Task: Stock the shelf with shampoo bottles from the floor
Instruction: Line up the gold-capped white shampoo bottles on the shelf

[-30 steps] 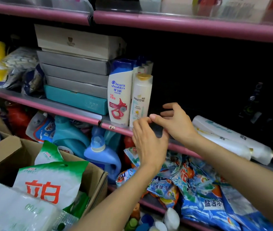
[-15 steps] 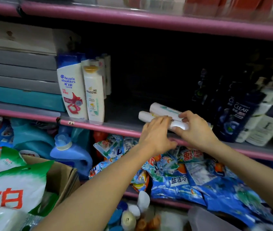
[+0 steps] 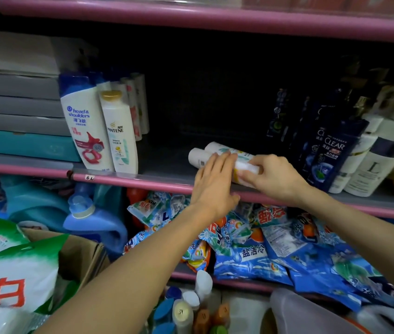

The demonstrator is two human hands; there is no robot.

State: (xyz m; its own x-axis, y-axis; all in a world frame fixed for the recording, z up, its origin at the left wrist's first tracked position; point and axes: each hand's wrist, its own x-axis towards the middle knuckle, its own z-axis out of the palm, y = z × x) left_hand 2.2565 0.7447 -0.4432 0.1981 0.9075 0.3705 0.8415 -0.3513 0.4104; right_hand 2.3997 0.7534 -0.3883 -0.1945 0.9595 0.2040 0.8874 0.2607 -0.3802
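A: Bottles (image 3: 215,153), where are they?

B: Two white ones lie on their sides, touching, on the grey shelf (image 3: 167,165) behind its pink lip, in the gap between the upright rows.

A: Hands?

B: Left hand (image 3: 215,182) is flat, fingers straight and together, laid over the near bottle's middle; it grips nothing. Right hand (image 3: 273,175) is curled round that bottle's near end, thumb and fingers pinching it.

A: What stands to the left?

B: Head & Shoulders (image 3: 82,126) and Pantene (image 3: 119,133), upright and touching, more bottles in a row behind them. Flat boxes (image 3: 20,112) are stacked further left.

A: To the right?

B: Dark Clear bottles (image 3: 331,153), upright, just beside the right hand, then pale bottles (image 3: 369,165).

A: Below?

B: Blue detergent bags (image 3: 263,249) on the lower shelf, a blue jug (image 3: 90,220), and small bottles (image 3: 186,309) on the floor. A carton (image 3: 82,256) at the left holds green-and-white bags (image 3: 15,273).
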